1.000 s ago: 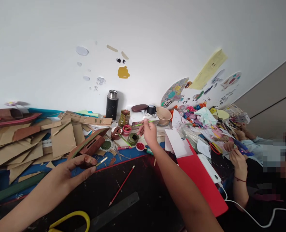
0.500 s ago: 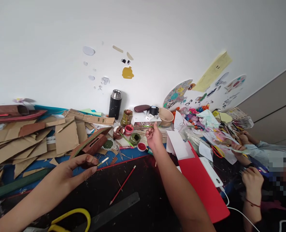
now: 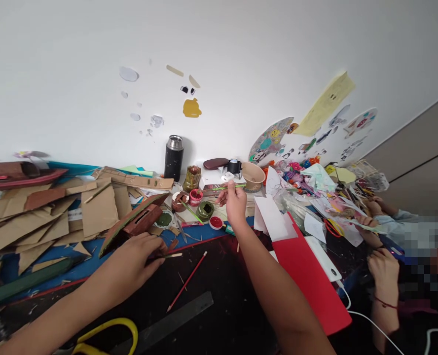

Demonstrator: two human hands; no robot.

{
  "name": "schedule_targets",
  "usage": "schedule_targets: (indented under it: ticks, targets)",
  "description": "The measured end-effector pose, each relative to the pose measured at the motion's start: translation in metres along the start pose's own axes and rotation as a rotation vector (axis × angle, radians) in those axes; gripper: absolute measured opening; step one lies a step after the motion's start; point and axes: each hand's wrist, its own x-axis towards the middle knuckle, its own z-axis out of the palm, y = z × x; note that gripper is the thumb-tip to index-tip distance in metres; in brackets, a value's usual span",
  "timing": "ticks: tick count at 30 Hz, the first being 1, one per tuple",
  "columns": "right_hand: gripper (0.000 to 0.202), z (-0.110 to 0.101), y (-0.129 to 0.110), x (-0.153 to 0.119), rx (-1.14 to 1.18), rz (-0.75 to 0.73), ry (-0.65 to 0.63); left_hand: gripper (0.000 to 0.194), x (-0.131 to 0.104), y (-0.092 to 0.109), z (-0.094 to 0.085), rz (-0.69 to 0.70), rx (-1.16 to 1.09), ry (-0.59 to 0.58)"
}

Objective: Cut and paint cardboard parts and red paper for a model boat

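Note:
My left hand (image 3: pixel 139 256) is closed on a short stick with a pale end (image 3: pixel 174 255), held low over the black table front beside a brown-and-green cardboard model (image 3: pixel 143 221). My right hand (image 3: pixel 235 206) is raised above the paint pots, its fingers pinching a thin green-handled paintbrush (image 3: pixel 239 186); the bristles do not show clearly. Below and left of it stand a green paint pot (image 3: pixel 205 211), a red paint pot (image 3: pixel 196 197) and a brown paint pot (image 3: pixel 179 202). Another green-handled brush (image 3: pixel 194 213) leans at the brown pot. A lid with red paint (image 3: pixel 216 223) lies near my right wrist.
Cardboard pieces (image 3: pixel 98 207) pile up at left. A black flask (image 3: pixel 173 160) and a murky jar (image 3: pixel 193 178) stand by the wall. A red pencil (image 3: pixel 187 282), a ruler (image 3: pixel 182 315) and yellow-handled scissors (image 3: pixel 134 335) lie in front. Another person's hand (image 3: pixel 383 268) is at right, past a red folder (image 3: pixel 315 286).
My left hand has moved right and slightly down with the stick, turning its back more toward me. My right hand has shifted slightly, and the green brush shows more clearly in its fingers.

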Motion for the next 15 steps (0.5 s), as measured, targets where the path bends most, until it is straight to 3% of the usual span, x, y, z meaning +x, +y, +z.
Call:
schedule_targets:
  ticks: [4,7,10,12,15]
  targets:
    - [0.058,-0.002,0.002,-0.003,-0.029,-0.031,-0.018,0.012,0.014,0.009,0.011,0.04,0.117,-0.147]
    - [0.059,-0.007,0.005,-0.004,-0.005,-0.024,-0.003,0.017,0.025,0.011,-0.005,0.071,0.103,-0.216]
    - [0.058,-0.01,0.007,-0.005,0.021,-0.009,0.021,0.041,0.051,0.012,-0.038,0.002,0.052,-0.051]
    - [0.058,-0.008,0.008,-0.006,0.044,-0.006,0.042,0.046,0.079,0.01,-0.057,-0.074,0.087,0.037]
    - [0.057,-0.004,0.004,-0.01,0.073,-0.019,0.064,0.048,0.13,0.003,-0.065,-0.025,0.229,0.059]
